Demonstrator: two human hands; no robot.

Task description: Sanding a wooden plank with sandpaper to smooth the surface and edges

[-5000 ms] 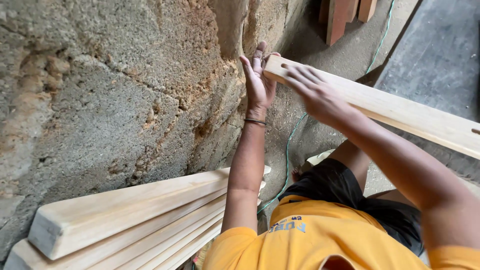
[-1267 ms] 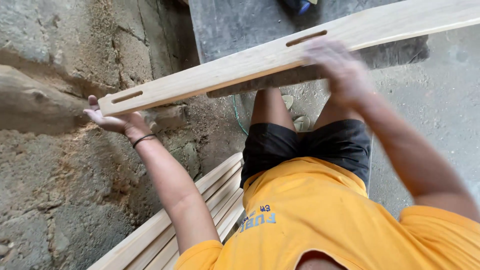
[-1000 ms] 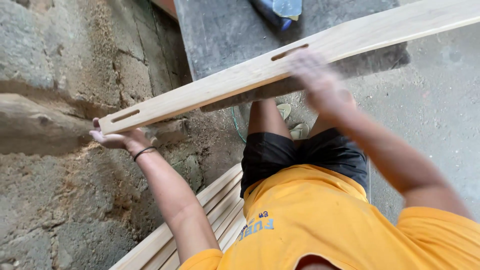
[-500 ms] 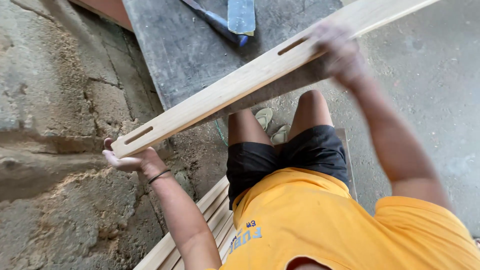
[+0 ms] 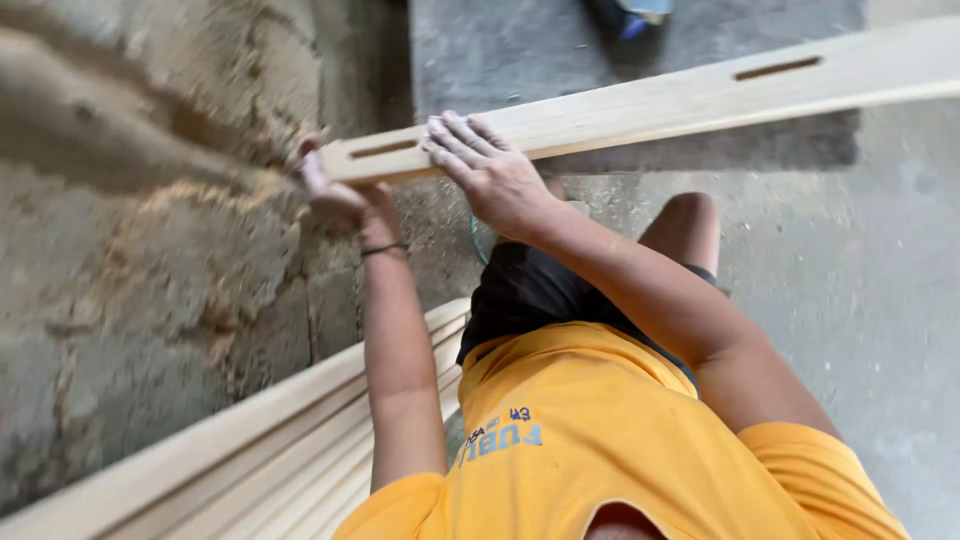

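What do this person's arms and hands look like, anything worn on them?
Both arms are bare from the short orange sleeves of a T-shirt down. The left hand has a thin dark band round its wrist. The right hand wears no glove, and no ring or watch shows.

A rough block wall [image 5: 130, 230] dusted with sawdust rises just left of the fingers. Below them, a stack of pale wooden slats [image 5: 260, 450] leans along the wall's foot. A grey concrete floor [image 5: 880, 300] spreads to their right, and a blue object [image 5: 630, 15] lies above them at the top edge.
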